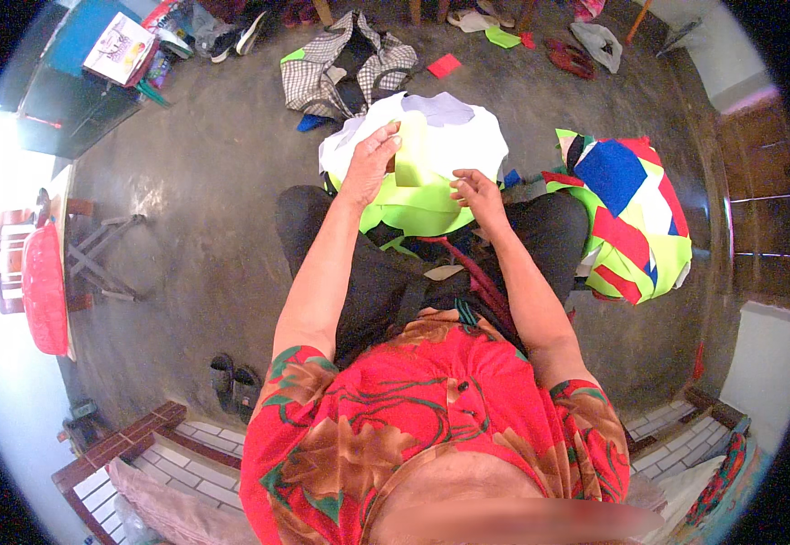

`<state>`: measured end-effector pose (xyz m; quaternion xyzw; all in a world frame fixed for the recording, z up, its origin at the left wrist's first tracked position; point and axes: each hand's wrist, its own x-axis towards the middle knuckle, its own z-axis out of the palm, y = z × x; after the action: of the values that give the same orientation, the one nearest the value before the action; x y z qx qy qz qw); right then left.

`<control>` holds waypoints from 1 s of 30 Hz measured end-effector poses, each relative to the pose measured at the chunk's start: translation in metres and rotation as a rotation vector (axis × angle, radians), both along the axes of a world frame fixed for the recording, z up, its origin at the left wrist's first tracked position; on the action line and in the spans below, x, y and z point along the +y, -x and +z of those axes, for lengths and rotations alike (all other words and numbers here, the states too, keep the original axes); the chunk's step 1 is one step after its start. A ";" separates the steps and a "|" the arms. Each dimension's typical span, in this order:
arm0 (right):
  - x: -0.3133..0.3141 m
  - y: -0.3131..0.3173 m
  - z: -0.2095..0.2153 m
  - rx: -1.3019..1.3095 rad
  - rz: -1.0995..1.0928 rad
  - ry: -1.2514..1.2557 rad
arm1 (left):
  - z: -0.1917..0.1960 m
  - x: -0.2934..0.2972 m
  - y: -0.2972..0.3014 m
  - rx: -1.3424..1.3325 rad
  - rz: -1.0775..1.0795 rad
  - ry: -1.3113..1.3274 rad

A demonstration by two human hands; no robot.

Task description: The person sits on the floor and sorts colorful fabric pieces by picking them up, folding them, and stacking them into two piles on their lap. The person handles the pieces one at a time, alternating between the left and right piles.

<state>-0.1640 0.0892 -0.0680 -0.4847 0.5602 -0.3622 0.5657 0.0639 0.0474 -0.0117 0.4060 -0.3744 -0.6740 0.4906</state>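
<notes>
My left hand point(372, 165) is at the upper left of a pale yellow piece of cloth point(416, 153), its thumb and fingers closed on that piece's edge. Close to the other side of the piece, my right hand point(479, 194) has its fingers curled inward; what lies between its fingertips, if anything, is too small to make out. Beneath both hands a heap of white cloth point(481, 136) and neon yellow-green cloth point(422, 218) lies in front of my knees. Dark trousers point(368, 300) cover my spread legs.
At my right is a pile of colourful cloth scraps point(622, 218). A checked cloth bag or garment point(345, 64) lies on the floor ahead, near a red scrap point(444, 65). Dark shoes point(233, 380) and a folding stand point(104, 254) are at left; a white plastic bag point(597, 45) is far right.
</notes>
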 end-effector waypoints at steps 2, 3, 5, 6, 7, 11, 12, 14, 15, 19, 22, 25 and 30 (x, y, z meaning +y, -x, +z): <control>0.001 0.001 0.007 -0.046 -0.086 0.030 | -0.004 -0.002 -0.008 -0.001 -0.054 0.015; 0.002 0.000 0.010 -0.073 -0.126 0.045 | -0.009 -0.002 -0.016 -0.006 -0.078 0.024; 0.000 0.000 0.011 -0.086 -0.135 0.043 | -0.040 0.000 -0.029 -0.350 -0.079 -0.031; 0.000 0.001 0.008 -0.090 -0.139 0.035 | -0.047 0.003 -0.037 -0.577 -0.142 -0.117; 0.000 0.001 0.006 -0.093 -0.142 0.027 | -0.054 0.005 -0.043 -0.805 -0.204 -0.202; 0.002 -0.005 0.006 -0.085 -0.090 0.034 | -0.084 0.013 -0.056 -0.664 -0.167 -0.279; 0.001 -0.004 0.005 -0.077 -0.095 0.025 | -0.084 0.014 -0.055 -0.664 -0.170 -0.250; 0.000 -0.003 0.003 -0.062 -0.095 0.011 | -0.086 0.018 -0.054 -0.661 -0.161 -0.189; 0.000 -0.004 0.003 -0.053 -0.091 0.005 | -0.088 0.020 -0.055 -0.660 -0.149 -0.158; 0.001 -0.007 -0.003 -0.022 -0.060 0.003 | -0.097 0.026 -0.064 -0.795 -0.145 -0.076; 0.002 -0.008 -0.009 0.016 -0.057 -0.027 | -0.093 0.025 -0.065 -1.152 -0.159 0.029; 0.003 -0.011 -0.012 0.031 -0.041 -0.023 | -0.098 0.029 -0.073 -1.320 -0.162 -0.003; 0.001 0.003 -0.028 0.076 -0.011 0.042 | -0.102 0.022 -0.067 -1.476 -0.234 0.075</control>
<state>-0.1670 0.0906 -0.0955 -0.5066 0.5762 -0.3586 0.5318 0.1309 0.0697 -0.1133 0.6933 -0.6699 -0.2609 0.0503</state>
